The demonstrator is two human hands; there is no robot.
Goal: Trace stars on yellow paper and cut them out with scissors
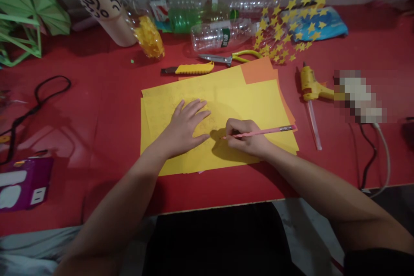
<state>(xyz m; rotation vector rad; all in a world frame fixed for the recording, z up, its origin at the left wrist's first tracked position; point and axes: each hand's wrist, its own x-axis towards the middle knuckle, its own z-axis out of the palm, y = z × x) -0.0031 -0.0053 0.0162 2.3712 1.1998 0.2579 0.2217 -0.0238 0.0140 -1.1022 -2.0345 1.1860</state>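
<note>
I have the left hand (185, 127) spread on yellow paper (242, 99); to its right, the right hand (247, 140) grips a pencil (271, 130).

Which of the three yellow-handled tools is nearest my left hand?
The utility knife, just beyond the yellow paper, is nearest your left hand; the scissors lie farther back and right, the glue gun past the paper's right side.

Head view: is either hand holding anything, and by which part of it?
The right hand holds the pink pencil near its pointed end. The left hand holds nothing; it rests spread on the yellow paper.
</note>
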